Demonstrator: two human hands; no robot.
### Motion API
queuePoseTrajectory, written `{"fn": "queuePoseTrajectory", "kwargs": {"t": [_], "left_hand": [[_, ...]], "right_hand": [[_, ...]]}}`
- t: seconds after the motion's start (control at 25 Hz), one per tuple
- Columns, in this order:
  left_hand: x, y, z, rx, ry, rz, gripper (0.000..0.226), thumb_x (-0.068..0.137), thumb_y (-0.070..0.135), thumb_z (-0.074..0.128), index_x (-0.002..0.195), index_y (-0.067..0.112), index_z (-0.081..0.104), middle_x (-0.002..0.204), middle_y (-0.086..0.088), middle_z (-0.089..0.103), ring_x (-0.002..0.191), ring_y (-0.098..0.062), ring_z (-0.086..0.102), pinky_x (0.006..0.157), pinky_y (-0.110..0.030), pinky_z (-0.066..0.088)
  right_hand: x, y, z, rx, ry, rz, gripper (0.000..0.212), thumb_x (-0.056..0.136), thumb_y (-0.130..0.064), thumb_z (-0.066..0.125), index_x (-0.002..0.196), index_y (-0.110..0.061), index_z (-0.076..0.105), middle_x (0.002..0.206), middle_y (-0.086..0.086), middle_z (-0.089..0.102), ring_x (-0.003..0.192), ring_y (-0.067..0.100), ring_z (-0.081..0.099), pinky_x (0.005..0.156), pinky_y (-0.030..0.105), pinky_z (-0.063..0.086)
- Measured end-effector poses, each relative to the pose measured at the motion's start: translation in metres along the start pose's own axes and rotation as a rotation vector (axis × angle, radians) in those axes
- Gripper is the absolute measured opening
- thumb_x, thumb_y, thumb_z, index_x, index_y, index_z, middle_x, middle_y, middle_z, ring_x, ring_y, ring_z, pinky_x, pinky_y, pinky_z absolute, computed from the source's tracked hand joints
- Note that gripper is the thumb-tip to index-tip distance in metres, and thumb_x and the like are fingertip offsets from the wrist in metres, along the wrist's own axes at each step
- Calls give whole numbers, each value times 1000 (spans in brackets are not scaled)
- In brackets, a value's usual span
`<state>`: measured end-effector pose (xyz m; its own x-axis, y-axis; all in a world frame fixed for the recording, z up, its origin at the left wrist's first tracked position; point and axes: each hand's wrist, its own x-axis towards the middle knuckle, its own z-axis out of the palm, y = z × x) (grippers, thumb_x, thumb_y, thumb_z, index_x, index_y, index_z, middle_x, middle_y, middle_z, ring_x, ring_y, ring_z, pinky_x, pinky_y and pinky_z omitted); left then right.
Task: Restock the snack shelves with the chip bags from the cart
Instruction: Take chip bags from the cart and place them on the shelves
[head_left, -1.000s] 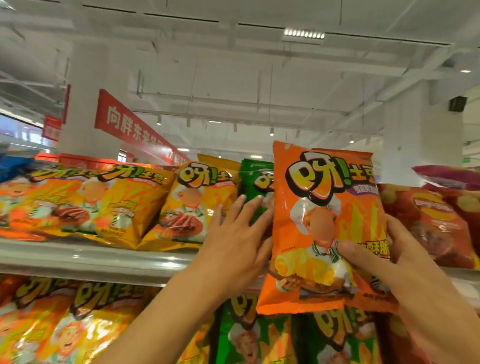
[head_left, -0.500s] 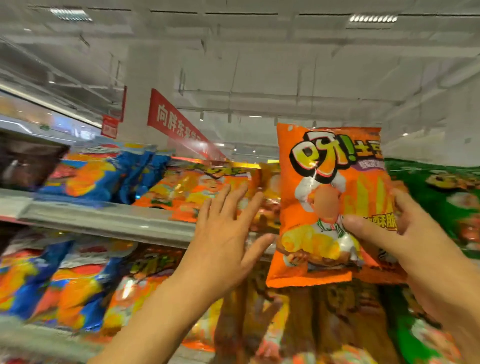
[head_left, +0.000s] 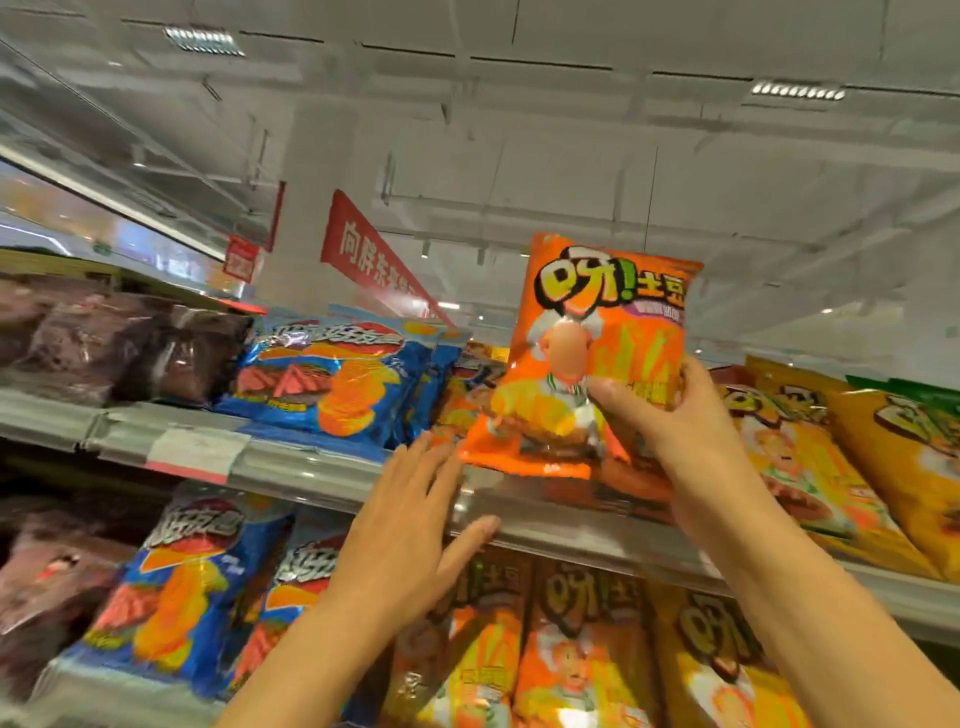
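Orange chip bag (head_left: 597, 358) upright in right hand (head_left: 670, 415); left hand (head_left: 410, 525) flat.

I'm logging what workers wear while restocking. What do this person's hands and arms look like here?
Both the left hand and the right hand are bare: no gloves, rings, watch or wristband show. Both forearms are bare too, with no sleeve in view down to the frame's lower edge.

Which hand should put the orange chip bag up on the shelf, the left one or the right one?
Probably the right hand: it already grips the shiny orange chip bag just above the grey metal shelf edge. The left hand is open and empty, lower down, handy for clearing space.
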<state>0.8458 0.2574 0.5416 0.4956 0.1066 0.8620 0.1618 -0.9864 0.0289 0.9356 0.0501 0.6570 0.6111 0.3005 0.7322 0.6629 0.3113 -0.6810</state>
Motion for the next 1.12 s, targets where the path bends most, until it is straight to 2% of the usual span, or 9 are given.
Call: {"fn": "queuePoseTrajectory", "kwargs": {"t": [0.28, 0.36, 0.48, 0.6, 0.68, 0.8, 0.88, 0.96, 1.12], "left_hand": [[-5, -6, 15, -42, 97, 13, 76, 99, 67, 33, 154, 14, 39, 158, 0, 41, 152, -20, 26, 126, -31, 1], [-5, -5, 15, -41, 123, 23, 74, 99, 65, 36, 151, 12, 43, 154, -3, 46, 148, -23, 33, 126, -33, 5], [-4, -5, 15, -68, 130, 25, 74, 99, 65, 35, 152, 14, 42, 153, -3, 45, 146, -22, 33, 126, -39, 14], [-5, -8, 15, -63, 123, 20, 74, 99, 65, 35, 153, 15, 39, 154, -2, 43, 148, -22, 31, 126, -41, 15], [-5, -8, 16, -62, 123, 20, 74, 99, 65, 35, 154, 15, 38, 155, -1, 43, 148, -21, 30, 126, -41, 14], [-5, -8, 19, -57, 139, 20, 74, 99, 64, 35, 154, 15, 38, 155, -1, 43, 148, -21, 31, 125, -43, 18], [-4, -8, 19, -47, 147, 19, 73, 99, 63, 35, 154, 15, 39, 155, -1, 43, 148, -20, 32, 125, -44, 20], [-4, -8, 19, -41, 151, 23, 72, 100, 63, 36, 153, 14, 41, 154, -1, 44, 148, -20, 33, 124, -45, 23], [-5, -7, 20, -59, 168, 29, 69, 100, 61, 40, 151, 14, 43, 156, -2, 41, 148, -21, 33, 124, -45, 22]], "right_hand": [[63, 33, 89, 68, 113, 194, 67, 80, -22, 84, 135, -12, 47, 122, 11, 68, 108, 32, 68, 94, 55, 56], [65, 47, 99, -6, 86, 284, 70, 81, -16, 83, 138, -8, 44, 126, 15, 65, 112, 35, 65, 96, 53, 54], [62, 56, 101, -92, 0, 440, 75, 82, -10, 81, 144, -6, 39, 131, 18, 62, 115, 37, 63, 86, 47, 56], [62, 48, 95, -190, -93, 538, 78, 81, -18, 83, 146, -7, 40, 131, 19, 62, 118, 38, 62, 98, 53, 52], [61, 43, 93, -248, -108, 508, 92, 81, -21, 84, 153, -12, 28, 140, 16, 56, 122, 37, 59, 98, 50, 52], [52, 40, 98, -504, -43, 300, 109, 85, -28, 80, 159, -21, 0, 157, 16, 33, 137, 39, 43, 105, 48, 46], [47, 43, 102, -627, -45, 179, 96, 92, -27, 72, 160, -20, 6, 162, 17, 21, 143, 38, 34, 110, 46, 38], [47, 44, 99, -640, -115, 151, 77, 97, -23, 64, 159, -18, 18, 159, 16, 29, 139, 35, 40, 112, 44, 40], [50, 36, 91, -610, -246, 194, 64, 101, -18, 57, 157, -19, 24, 145, 12, 50, 115, 26, 56, 88, 33, 47]]}}
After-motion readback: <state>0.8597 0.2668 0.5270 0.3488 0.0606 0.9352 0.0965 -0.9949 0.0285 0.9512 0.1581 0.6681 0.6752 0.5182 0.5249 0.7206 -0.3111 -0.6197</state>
